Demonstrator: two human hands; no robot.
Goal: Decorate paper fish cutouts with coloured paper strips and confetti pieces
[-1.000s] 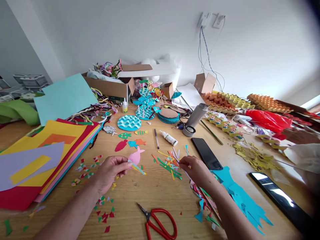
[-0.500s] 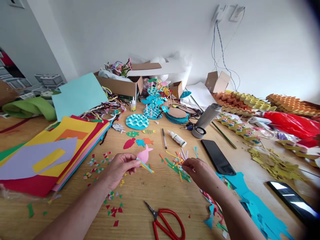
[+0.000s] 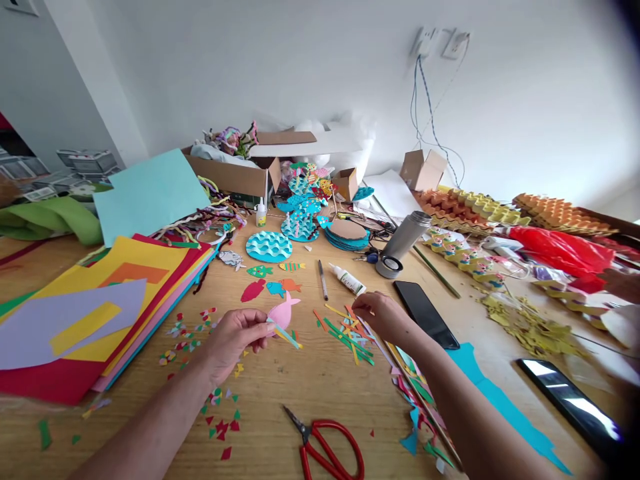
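Observation:
My left hand (image 3: 243,337) pinches a pink paper fish (image 3: 281,315) by its edge, along with narrow blue and yellow paper strips (image 3: 286,335) that cross the fish's lower part. On the right, my right hand (image 3: 377,317) hovers over the edge of a loose pile of coloured paper strips (image 3: 350,337). Its fingers are bent and pressed together, and whatever is between them is hidden. Below both hands lie red-handled scissors (image 3: 333,450). Several cut paper fish, among them a red fish (image 3: 253,290) and an orange fish (image 3: 291,285), rest just beyond the left hand.
Coloured sheets (image 3: 125,293) are stacked at left. A glue bottle (image 3: 347,280), a pen (image 3: 323,280), a black phone (image 3: 425,313) and a metal flask (image 3: 407,237) lie or stand ahead. A thin stick (image 3: 425,407) runs beside my right forearm. Another person's hand (image 3: 620,285) shows at the right edge.
The whole view has shifted slightly. My right hand has moved a little away from me, towards the glue bottle. A thin stick by my right forearm and another person's hand now show.

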